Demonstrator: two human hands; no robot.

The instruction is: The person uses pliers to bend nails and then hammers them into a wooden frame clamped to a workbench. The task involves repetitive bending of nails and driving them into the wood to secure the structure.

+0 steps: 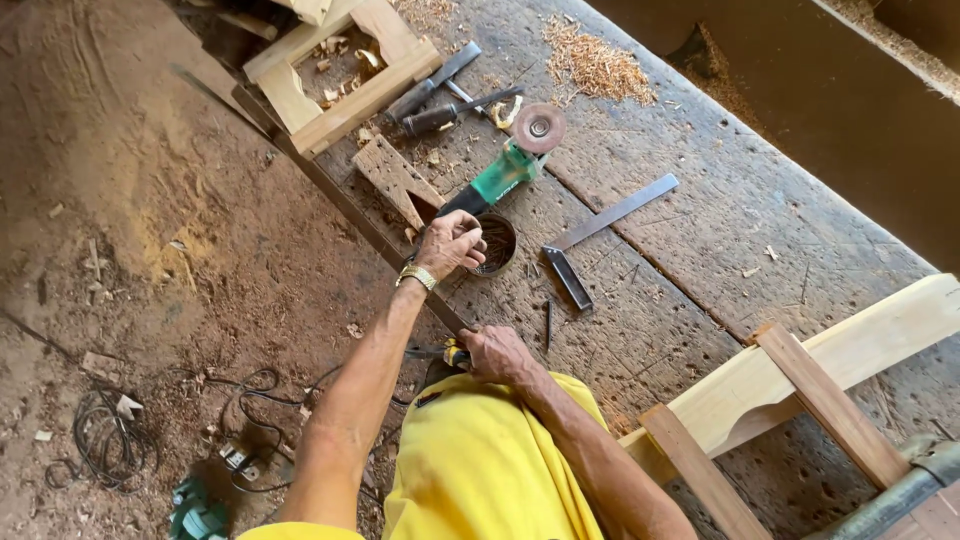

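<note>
My left hand (450,243), with a gold watch on its wrist, reaches into a small round tin (499,247) on the worn wooden workbench (700,230). Its fingertips are bunched over the tin's dark contents, and what they pinch is hidden. My right hand (497,352) rests at the bench's near edge, its fingers closed around a yellow-and-black tool handle (456,354); the rest of that tool is hidden. A green angle grinder (505,175) lies just beyond the tin, its disc (538,128) facing up.
A metal try square (610,215) and a loose nail (547,325) lie right of the tin. A wedge-shaped block (395,180), dark hand tools (440,95), a wooden frame (340,70) and shavings (595,65) sit further back. A pale wooden assembly (800,380) lies at the right. Cables (110,440) cover the dirt floor.
</note>
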